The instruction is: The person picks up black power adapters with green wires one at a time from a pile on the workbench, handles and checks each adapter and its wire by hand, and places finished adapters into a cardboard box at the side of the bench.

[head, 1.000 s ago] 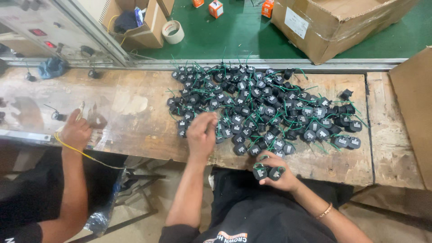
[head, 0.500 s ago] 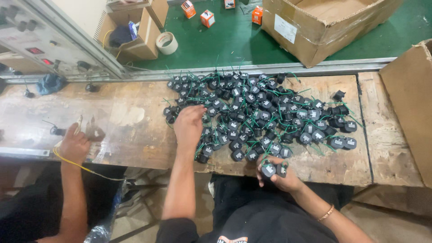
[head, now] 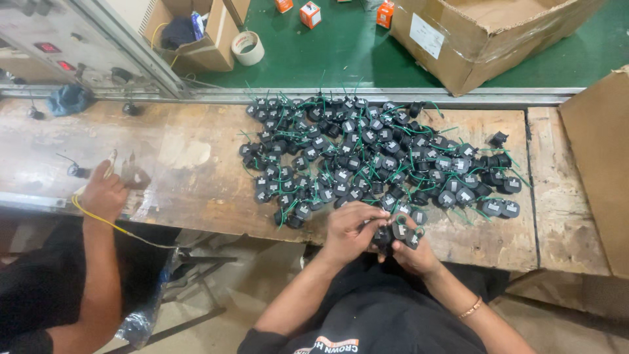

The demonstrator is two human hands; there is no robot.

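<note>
Parts pile (head: 373,157) on workbench (head: 190,164) (cardboard box (head: 485,33) behind it).

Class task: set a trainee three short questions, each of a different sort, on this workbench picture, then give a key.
1. True or false: both hands meet at the bench's near edge.
2. What colour are the wires on the black parts? A red, B green, C blue.
3. Fill in: the co-worker's hand is near a ___ wire.

Key: 1 true; 2 B; 3 yellow.

Tape roll (head: 247,47); cardboard box (head: 488,33); blue rag (head: 68,99).
</note>
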